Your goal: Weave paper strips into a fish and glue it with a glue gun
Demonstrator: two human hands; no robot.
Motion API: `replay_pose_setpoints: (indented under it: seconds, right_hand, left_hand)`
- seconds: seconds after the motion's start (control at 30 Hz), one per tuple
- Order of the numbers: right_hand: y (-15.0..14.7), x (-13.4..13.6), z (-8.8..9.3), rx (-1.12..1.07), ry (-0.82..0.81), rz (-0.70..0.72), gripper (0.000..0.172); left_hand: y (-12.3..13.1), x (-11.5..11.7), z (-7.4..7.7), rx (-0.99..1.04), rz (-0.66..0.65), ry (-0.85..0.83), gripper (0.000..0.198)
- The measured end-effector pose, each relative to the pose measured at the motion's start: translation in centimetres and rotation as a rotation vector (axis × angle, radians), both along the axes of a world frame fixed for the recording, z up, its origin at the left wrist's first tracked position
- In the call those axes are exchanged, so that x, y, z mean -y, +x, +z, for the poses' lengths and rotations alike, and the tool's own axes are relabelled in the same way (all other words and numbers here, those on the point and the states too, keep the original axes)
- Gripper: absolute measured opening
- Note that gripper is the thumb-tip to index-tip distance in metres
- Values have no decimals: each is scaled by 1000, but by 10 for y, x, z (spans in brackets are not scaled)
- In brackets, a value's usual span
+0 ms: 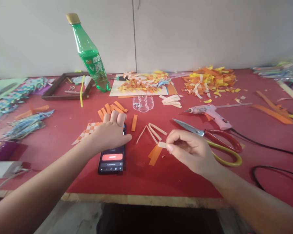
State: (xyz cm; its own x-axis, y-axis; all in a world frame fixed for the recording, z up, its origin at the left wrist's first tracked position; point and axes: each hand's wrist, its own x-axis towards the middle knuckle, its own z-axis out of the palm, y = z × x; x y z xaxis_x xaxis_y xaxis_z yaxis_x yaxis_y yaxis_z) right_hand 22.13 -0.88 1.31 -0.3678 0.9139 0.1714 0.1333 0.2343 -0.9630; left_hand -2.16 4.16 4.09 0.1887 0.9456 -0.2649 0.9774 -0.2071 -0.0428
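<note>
My left hand (112, 130) hovers or rests over the upper part of a phone (112, 159), fingers apart, near short orange strips (112, 107). A woven orange and white checkered piece (88, 131) lies partly behind my left wrist. My right hand (185, 149) pinches a short cream paper strip (162, 145) between thumb and index finger. Just left of it, folded cream strips (152, 131) lie on the red table, with orange strips (155, 154) below them. One orange strip (134, 123) lies alone between the hands.
Scissors (210, 133) and a pink glue gun (210, 113) with a black cord lie to the right. A green bottle (91, 61), a clear compartment tray (143, 104), a dark frame (63, 96) and paper piles (207, 81) stand farther back.
</note>
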Motion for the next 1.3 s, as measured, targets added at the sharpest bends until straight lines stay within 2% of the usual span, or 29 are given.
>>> replay_pose_setpoints:
  seconds: [0.27, 0.33, 0.4, 0.43, 0.47, 0.57, 0.67, 0.8, 0.93, 1.07, 1.2, 1.3]
  right_hand:
    - [1, 1, -3, -10, -24, 16, 13]
    - [-1, 1, -3, -9, -17, 18, 13]
    - [-2, 1, -2, -21, -16, 18, 13]
    - [-3, 1, -1, -25, -14, 13, 12]
    - [-4, 1, -1, -24, -10, 7, 12]
    - [-5, 1, 1, 7, -6, -23, 12]
    - [-7, 0, 4, 34, -34, -42, 14]
    - [-10, -2, 5, 31, -90, -64, 11]
    - [-11, -2, 2, 2, -148, -66, 7]
    - [-10, 0, 1, 0, -167, -135, 4]
    - [-8, -2, 4, -68, -161, -189, 5]
    - [-4, -5, 4, -172, -251, -143, 6]
  left_hand:
    - [4, 17, 4, -101, -51, 21, 47]
    - [7, 24, 7, -83, -58, 96, 46]
    - [13, 30, 12, 54, -85, 247, 43]
    - [17, 33, 15, 199, -108, 307, 38]
    - [21, 35, 16, 388, -120, 300, 31]
    - [34, 39, 12, 914, -110, 42, 22]
    - [43, 40, -5, 1186, -12, -144, 22]
    - [45, 42, -24, 1311, 115, -85, 22]
    - [42, 43, -27, 1352, 162, -55, 21]
    - [43, 44, -26, 1446, 212, -162, 21]
    - [42, 45, -28, 1700, 288, -298, 10]
    - [41, 44, -28, 1808, 232, -381, 18]
